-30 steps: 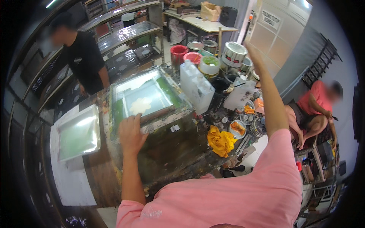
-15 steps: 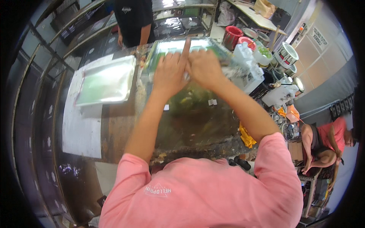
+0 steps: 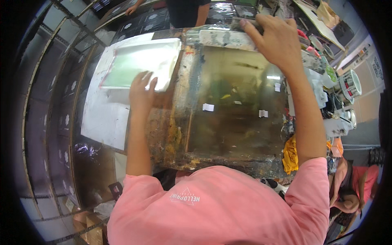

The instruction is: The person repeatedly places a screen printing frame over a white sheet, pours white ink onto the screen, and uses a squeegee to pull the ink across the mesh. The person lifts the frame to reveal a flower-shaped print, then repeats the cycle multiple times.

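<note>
My left hand (image 3: pixel 141 87) is at the near edge of a stack of clear, shiny plastic sheets (image 3: pixel 126 67) with a green tint. Its fingers are slightly apart and a little blurred, and no sheet is lifted. My right hand (image 3: pixel 279 38) is at the far side of the worktable, its thumb and fingers curled over the paint-stained edge of a frame (image 3: pixel 226 38). What lies under the palm is hidden. Between my arms is a glossy brown work surface (image 3: pixel 232 130) with small white tabs (image 3: pixel 208 107) stuck on it.
White paper (image 3: pixel 108 116) lies under the sheets. A yellow-orange cloth (image 3: pixel 290 154) is by my right elbow. Paint tubs (image 3: pixel 350 83) and white containers (image 3: pixel 339 125) crowd the right side. One person in dark clothes (image 3: pixel 185 14) stands across the table; another sits at right (image 3: pixel 361 179).
My hands have separated from together over the far glass-like panel. The left moved to the sheets, the right up to the frame edge. More of the brown surface shows, and my view has shifted.
</note>
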A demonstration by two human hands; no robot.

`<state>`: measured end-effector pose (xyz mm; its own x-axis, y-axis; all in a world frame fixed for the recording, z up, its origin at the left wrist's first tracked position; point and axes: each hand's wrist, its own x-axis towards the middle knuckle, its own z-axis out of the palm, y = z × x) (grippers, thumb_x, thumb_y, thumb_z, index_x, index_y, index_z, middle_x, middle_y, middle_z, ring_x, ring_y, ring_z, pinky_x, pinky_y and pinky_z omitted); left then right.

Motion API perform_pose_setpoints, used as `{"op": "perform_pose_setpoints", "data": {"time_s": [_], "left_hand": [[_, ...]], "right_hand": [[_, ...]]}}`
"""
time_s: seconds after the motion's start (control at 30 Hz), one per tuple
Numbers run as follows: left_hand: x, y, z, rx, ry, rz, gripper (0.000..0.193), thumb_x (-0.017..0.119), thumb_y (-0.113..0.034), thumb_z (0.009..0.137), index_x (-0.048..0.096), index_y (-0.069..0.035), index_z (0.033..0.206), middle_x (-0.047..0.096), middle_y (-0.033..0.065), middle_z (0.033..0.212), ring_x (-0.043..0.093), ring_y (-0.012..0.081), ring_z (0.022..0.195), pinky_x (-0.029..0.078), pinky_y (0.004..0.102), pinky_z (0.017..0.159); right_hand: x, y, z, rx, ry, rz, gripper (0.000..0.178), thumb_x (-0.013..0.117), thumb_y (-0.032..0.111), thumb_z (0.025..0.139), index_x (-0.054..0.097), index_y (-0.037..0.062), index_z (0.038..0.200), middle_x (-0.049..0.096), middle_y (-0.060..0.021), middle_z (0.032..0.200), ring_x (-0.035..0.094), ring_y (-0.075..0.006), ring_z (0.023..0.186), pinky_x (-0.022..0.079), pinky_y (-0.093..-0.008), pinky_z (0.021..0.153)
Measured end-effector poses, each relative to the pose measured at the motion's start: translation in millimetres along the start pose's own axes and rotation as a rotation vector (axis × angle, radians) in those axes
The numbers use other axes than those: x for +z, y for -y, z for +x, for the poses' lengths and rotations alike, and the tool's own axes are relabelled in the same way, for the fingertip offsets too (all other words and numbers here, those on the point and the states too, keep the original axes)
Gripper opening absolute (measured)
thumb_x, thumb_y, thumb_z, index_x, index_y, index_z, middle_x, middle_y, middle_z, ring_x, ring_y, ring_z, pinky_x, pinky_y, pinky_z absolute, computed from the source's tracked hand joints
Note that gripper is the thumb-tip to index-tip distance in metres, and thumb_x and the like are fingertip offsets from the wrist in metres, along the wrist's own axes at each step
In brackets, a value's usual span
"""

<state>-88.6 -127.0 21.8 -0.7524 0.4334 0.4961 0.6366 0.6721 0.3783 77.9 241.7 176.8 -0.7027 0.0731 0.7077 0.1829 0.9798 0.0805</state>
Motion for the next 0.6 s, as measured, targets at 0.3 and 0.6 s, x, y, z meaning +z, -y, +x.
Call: {"op": "perform_pose_setpoints", "data": {"time_s": [0.3, 0.6], "left_hand": [[34, 68, -10, -0.071, 0.258, 0.354, 0.058, 0.035, -0.05, 0.113, 0.052, -0.017, 0.158, 0.044, 0.0126, 0.167, 0.034, 0.0376, 0.157, 0.012, 0.0691, 0.127], [-20, 27, 50, 0.143, 0.202, 0.212, 0.047, 0.042, -0.034, 0.112, 0.073, -0.004, 0.13, 0.072, 0.015, 0.136, 0.057, 0.034, 0.139, 0.019, 0.0611, 0.128]], "right_hand": [[-4, -4, 16, 0.008, 0.054, 0.037, 0.06, 0.054, 0.06, 0.103, 0.07, 0.0041, 0.091, 0.07, -0.016, 0.085, 0.065, -0.0355, 0.084, 0.041, -0.0452, 0.082], [-1, -8, 21, 0.031, 0.034, 0.017, 0.055, 0.065, 0.056, 0.097, 0.076, 0.002, 0.093, 0.076, -0.0166, 0.085, 0.073, -0.0349, 0.084, 0.048, -0.0503, 0.089]]}}
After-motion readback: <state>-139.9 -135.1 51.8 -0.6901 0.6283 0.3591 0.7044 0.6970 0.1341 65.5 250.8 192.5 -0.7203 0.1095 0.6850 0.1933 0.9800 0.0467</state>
